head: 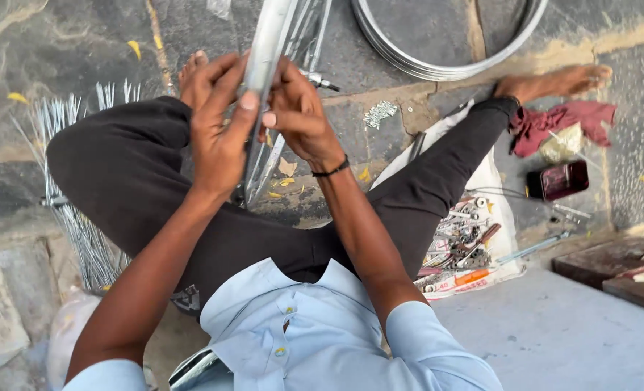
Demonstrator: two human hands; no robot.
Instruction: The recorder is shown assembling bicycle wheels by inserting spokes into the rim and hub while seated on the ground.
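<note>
**Q:** At far left of the scene, what lies on the stone floor?

**A:** A bundle of thin metal spokes, fanned out on the paving beside the seated person's bent knee. The black trousers partly cover the bundle.

**Q:** Moving right to centre, how do the hands stand?

**A:** The left hand is closed around a silver wheel rim, fingers curled over its near edge and thumb pressed on the metal. The right hand grips the same rim from the other side, fingers folded against it; a black band sits on that wrist. The rim stands on edge between the knees, running from the hands to the far border of the view, with spokes visible along it. What the fingertips pinch, if anything, cannot be told.

**Q:** And to the right of the hands?

**A:** A second rim lies flat on the floor, far centre. Near the right leg, a white sack carries a heap of small tools and metal parts. Farther right lie a crumpled maroon cloth and a small dark red box. At near right, a wooden board sits at the frame's edge.
</note>
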